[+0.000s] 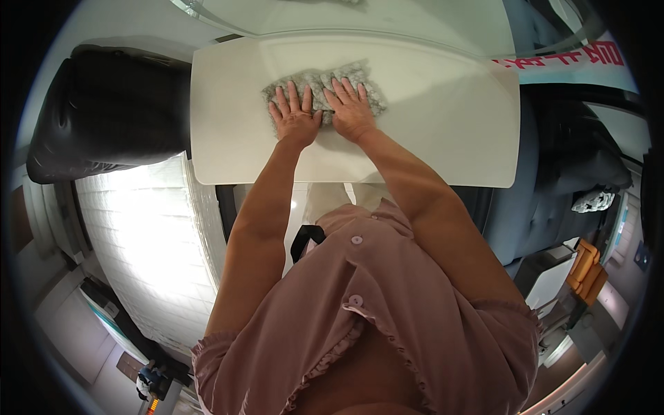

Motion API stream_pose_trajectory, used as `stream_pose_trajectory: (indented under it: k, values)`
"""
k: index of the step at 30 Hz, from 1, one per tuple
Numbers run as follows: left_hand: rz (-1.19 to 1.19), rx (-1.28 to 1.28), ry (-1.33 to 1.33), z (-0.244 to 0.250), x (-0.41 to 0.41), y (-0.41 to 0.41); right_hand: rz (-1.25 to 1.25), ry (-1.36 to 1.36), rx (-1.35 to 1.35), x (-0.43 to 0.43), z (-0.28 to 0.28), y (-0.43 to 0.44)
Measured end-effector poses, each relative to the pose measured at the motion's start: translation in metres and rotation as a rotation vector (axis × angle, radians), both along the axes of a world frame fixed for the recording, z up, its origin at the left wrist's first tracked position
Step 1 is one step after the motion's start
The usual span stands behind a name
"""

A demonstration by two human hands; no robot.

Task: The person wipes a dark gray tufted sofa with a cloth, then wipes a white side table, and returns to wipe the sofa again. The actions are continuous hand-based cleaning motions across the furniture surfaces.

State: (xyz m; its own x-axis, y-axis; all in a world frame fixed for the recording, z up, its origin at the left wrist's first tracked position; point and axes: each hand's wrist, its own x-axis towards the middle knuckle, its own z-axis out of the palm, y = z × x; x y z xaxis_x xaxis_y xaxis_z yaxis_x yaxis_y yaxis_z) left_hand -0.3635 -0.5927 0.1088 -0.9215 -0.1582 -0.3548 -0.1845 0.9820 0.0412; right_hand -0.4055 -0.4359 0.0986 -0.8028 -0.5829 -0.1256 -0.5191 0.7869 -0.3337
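A grey, fluffy-textured cloth (326, 115) lies spread on the pale tabletop (446, 135), toward its far side. My left hand (296, 116) rests palm down on the left part of the cloth, fingers spread. On the right part, my right hand (351, 110) lies flat too, its fingers a little apart. Neither hand is closed around the fabric; both press or rest on top of it. The cloth's far right corner and right edge stick out beyond my right fingers. What lies under my palms is hidden.
Beyond the table's far edge stands a glass top (384, 18). A black padded seat (111, 114) is at the left, above a plastic-wrapped mattress-like block (145, 233). A blue-grey upholstered bed or sofa (519, 207) adjoins the right side. An orange chair (586, 270) stands farther off.
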Motion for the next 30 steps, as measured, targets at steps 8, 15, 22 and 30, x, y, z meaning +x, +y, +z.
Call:
stream_pose_trajectory:
  k: [8,15,22,30]
  values:
    - [-0.117,0.037,-0.039,0.012,-0.011,-0.006,-0.063,0.099,0.04,0.006,-0.002,0.003]
    - [-0.212,0.05,-0.042,0.027,-0.013,-0.018,-0.064,0.142,0.05,0.015,0.011,-0.003]
    - [-0.175,0.107,0.007,0.032,-0.002,-0.014,0.029,0.026,0.04,0.009,0.024,-0.003]
    - [-0.123,0.089,-0.101,0.042,-0.002,-0.009,0.121,-0.022,-0.086,0.003,0.028,0.002]
